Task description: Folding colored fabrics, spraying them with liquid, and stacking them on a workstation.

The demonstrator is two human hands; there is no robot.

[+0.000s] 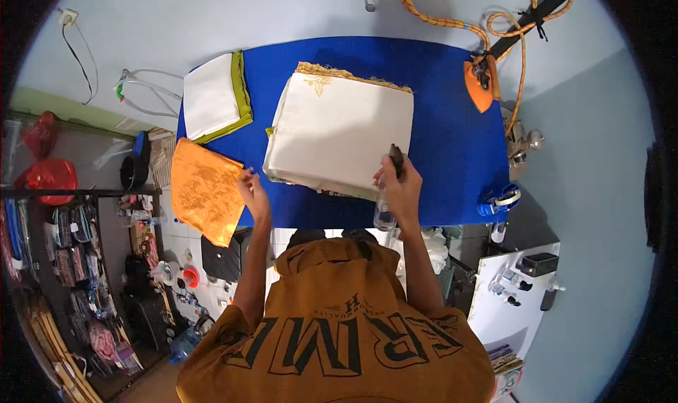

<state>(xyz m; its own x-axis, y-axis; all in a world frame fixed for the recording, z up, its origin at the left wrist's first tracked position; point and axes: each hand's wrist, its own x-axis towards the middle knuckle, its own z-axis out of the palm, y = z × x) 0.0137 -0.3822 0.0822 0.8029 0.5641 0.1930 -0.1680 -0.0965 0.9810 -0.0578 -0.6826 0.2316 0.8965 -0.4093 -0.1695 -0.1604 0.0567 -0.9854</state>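
In my right hand (401, 194) is a clear spray bottle (384, 215) with a dark nozzle, held over the near right corner of a stack of folded cloth (339, 130). The stack has a pale top layer and a frayed gold edge at the back. My left hand (255, 194) is beside the right edge of a folded orange patterned cloth (206, 191), fingers bent; whether it touches the cloth I cannot tell. Behind the orange cloth lies a folded white cloth (211, 97) with a green border. All rest on a blue covered table (445, 154).
An orange iron (478, 88) stands at the back right, its orange cord (442, 20) looping above. A blue tape dispenser (498, 201) sits at the near right corner. Shelves with packed goods (79, 194) stand left; a white board (514, 292) holds small bottles at right.
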